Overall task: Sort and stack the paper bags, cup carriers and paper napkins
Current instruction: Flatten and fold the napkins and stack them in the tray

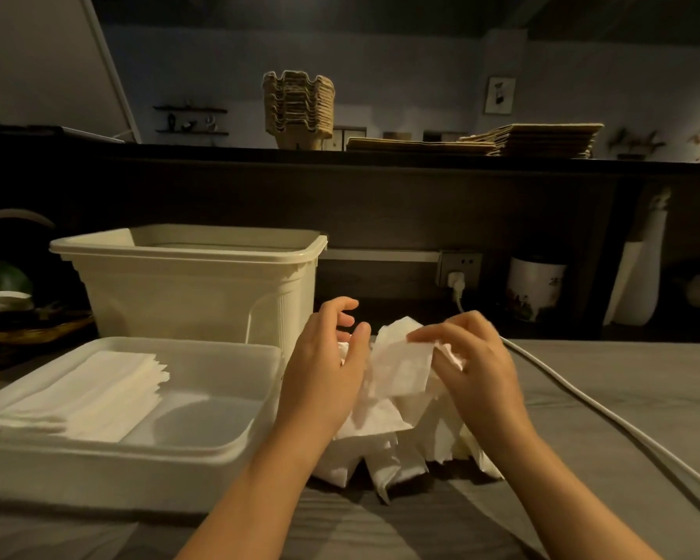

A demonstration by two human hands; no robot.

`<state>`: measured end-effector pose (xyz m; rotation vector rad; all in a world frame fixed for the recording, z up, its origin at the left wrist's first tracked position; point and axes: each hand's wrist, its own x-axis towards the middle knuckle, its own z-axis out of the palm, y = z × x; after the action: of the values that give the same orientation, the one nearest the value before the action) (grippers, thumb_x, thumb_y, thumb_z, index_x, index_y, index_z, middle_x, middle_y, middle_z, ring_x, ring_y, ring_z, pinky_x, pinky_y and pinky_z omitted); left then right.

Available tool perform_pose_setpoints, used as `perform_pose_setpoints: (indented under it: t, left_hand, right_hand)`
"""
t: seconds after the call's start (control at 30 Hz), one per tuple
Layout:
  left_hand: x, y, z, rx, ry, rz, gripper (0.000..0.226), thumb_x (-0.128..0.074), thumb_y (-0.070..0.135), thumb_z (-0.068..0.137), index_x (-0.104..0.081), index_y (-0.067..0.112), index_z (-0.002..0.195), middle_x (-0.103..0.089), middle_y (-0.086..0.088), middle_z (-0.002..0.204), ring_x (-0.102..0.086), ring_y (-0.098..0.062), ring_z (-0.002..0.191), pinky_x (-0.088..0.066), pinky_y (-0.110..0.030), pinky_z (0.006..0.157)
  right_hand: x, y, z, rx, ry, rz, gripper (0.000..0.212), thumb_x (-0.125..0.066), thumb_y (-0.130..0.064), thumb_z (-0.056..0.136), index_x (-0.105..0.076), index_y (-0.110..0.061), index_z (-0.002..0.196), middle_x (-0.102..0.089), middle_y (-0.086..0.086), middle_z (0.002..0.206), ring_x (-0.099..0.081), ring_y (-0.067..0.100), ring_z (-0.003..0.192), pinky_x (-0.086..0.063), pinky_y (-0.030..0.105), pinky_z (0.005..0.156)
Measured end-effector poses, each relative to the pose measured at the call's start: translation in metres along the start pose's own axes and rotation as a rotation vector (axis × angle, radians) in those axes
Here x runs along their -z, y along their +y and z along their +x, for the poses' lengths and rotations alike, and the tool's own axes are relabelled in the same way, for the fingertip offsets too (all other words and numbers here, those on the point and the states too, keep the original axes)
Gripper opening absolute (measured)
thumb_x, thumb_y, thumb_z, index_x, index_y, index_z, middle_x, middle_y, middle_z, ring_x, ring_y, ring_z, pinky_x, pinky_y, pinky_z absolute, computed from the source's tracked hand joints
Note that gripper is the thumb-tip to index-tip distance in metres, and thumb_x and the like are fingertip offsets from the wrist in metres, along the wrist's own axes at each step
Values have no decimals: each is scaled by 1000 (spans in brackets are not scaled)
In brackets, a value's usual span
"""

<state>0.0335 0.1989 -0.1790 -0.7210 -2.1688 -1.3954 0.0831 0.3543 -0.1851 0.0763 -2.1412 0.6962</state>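
Observation:
A loose heap of crumpled white paper napkins (384, 446) lies on the grey table in front of me. My right hand (473, 365) pinches one white napkin (401, 365) and holds it up above the heap. My left hand (324, 365) hovers just left of that napkin, fingers loosely curled, holding nothing. A neat stack of flat napkins (85, 398) lies in the left part of a shallow white tray (227, 442). On the dark shelf behind stand a stack of brown cup carriers (298, 111) and a flat pile of brown paper bags (502, 141).
A tall cream plastic bin (186, 289) stands behind the tray. A white cable (607, 418) runs from a wall socket (459, 268) across the table on the right. A white jar (536, 289) and a pale vase (639, 268) stand at the back right.

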Motion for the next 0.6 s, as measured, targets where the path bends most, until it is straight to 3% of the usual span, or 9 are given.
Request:
perform_pose_setpoints:
  t: [0.07,0.2,0.33,0.4,0.5,0.6]
  left_hand:
    - [1,3,0,18,-6,1,28,-45,34,95,-45,29,123,-54,12,109,-51,-1,95,-38,-8,69]
    - [6,14,-3,3,-59,-27,37,-37,47,92,-42,34,126,-58,17,103,-55,2,87,-38,-7,66]
    - [12,32,-8,5,-170,-298,37,-32,54,79,-38,45,114,-63,22,79,-56,15,74,-45,-4,63]
    - [13,36,-9,47,-197,-470,35,-41,51,76,-41,47,111,-66,24,83,-60,10,77,-51,-12,68]
    - [13,33,-8,113,-213,-600,41,-57,41,74,-42,51,111,-68,9,106,-67,-10,94,-58,-31,78]
    - [12,31,-8,89,-146,-567,40,-60,23,86,-43,53,107,-67,8,105,-67,-6,88,-57,-24,68]
  right_hand:
    - [2,-1,0,-21,117,106,35,-60,-9,86,-58,-43,85,-49,-19,89,-50,5,84,-44,24,69]
    - [7,-7,0,21,216,229,51,-60,2,84,-55,-48,84,-56,-18,87,-55,6,83,-45,16,69]
    - [7,-6,0,223,249,215,22,-61,-24,81,-60,-36,99,-48,-20,89,-52,4,88,-48,13,76]
    - [6,-5,0,275,226,214,23,-55,-31,81,-58,-34,103,-42,-21,97,-49,1,92,-49,14,79]
    - [3,-4,-1,299,170,230,25,-54,-33,80,-58,-35,105,-41,-20,101,-46,-4,98,-48,10,82]
    - [2,-6,-2,231,155,214,25,-52,-34,83,-57,-40,107,-48,-20,97,-49,-5,94,-46,9,81]
